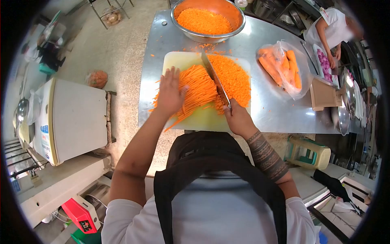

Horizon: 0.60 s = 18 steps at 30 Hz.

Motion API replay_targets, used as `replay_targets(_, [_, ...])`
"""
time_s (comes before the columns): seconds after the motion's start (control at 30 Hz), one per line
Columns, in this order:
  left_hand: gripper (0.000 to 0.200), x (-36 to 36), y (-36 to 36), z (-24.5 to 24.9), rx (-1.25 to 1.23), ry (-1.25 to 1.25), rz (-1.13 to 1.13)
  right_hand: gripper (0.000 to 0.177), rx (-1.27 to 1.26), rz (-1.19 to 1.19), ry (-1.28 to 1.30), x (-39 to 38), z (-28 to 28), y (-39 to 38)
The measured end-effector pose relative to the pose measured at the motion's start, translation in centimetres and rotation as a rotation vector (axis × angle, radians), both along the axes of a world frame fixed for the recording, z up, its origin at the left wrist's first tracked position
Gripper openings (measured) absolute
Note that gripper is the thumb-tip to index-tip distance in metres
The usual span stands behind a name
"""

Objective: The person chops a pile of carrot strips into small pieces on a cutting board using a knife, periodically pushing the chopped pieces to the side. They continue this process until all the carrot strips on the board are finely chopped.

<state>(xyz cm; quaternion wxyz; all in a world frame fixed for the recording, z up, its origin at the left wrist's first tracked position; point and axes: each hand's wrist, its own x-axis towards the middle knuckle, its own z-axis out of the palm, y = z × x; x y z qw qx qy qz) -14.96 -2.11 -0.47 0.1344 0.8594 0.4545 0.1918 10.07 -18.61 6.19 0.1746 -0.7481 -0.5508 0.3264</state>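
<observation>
My right hand (239,118) grips the handle of a large kitchen knife (215,78), its blade pointing away from me. The blade stands between long carrot strips (197,87) on its left and a heap of finely diced carrot (230,77) on its right. My left hand (170,92) lies flat over the left part of the strips, fingers stretched out and thumb apart. Strips and dice rest on a pale cutting board (172,61). Beyond the board, a steel bowl (211,38) holds more diced carrot (203,21).
The board lies on a metal table (152,87). A clear plastic bag of whole carrots (280,69) sits to the right, with a cardboard box (323,94) past it. A co-worker (333,28) stands at the far right by a tray of purple onions (323,65). A white freezer (79,122) is at left.
</observation>
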Motion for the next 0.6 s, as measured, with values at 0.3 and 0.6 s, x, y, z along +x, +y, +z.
replay_targets(0.3, [0.066,-1.7,2.9,-0.2,-0.346,0.074,-0.111,0.034,0.021,-0.053,-0.055,-0.8,0.0,0.4])
replay_targets(0.6, [0.045,-2.4,3.6,1.7,-0.444,-0.223,-0.051,0.035,0.046,-0.138,-0.09,-1.8,-0.3,0.1])
